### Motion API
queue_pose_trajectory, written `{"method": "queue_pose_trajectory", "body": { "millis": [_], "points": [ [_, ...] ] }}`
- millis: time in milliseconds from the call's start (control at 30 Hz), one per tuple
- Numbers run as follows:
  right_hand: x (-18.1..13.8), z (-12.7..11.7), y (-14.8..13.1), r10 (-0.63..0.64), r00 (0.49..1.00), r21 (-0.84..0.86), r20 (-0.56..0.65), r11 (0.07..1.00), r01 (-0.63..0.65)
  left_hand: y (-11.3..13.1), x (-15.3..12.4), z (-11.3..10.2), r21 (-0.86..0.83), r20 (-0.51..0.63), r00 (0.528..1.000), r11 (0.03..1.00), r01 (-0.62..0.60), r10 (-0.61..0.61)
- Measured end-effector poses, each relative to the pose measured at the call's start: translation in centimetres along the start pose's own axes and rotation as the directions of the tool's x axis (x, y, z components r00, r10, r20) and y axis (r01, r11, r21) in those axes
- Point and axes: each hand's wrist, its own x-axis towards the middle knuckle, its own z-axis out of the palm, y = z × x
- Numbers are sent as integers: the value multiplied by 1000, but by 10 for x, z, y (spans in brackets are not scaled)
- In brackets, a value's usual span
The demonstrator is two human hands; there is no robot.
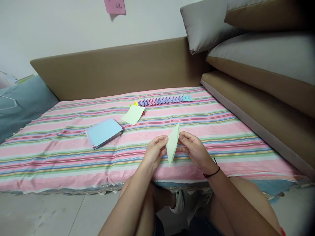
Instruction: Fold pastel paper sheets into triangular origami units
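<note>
A folded piece of pale green paper (173,143) is held up between my two hands, above the near part of the striped cloth. Its shape is a narrow pointed diamond, with layers showing along the right edge. My left hand (157,149) pinches its left side, thumb on the face. On the other side, my right hand (193,147) grips the right edge between thumb and fingers. Beyond them lies a flat light green sheet (133,114), partly covering yellow and red folded pieces. A row of folded paper units (164,100) in blue, pink, purple and turquoise stretches to the right.
A stack of coloured paper (104,131), light blue on top, rests to the left. The striped cloth (73,157) covers the seat. A brown backrest (123,70) stands behind, grey and brown cushions (265,59) are piled right, and a pink note (115,6) is on the wall.
</note>
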Motion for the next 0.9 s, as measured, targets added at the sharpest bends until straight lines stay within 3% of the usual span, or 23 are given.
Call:
{"method": "queue_pose_trajectory", "body": {
  "millis": [200,400,600,733,900],
  "points": [
    [0,0,0,-7,1000,-5,-3,1000,7,1,-1,-1,-20,5,999,999,32,-32],
    [0,-1,0,-7,1000,-3,0,1000,7,0,1,-3,-87,118,986,988,127,-117],
    [0,-2,1,-32,999,-74,-19,997,31,0,2,-5,-99,139,981,983,152,-138],
    [1,-1,1,-5,997,-148,-78,989,-7,-2,2,-2,-11,-30,999,1000,-16,15],
    [3,0,5,116,992,-124,-45,985,-121,-4,3,1,182,-130,945,944,-276,301]
  ]
}}
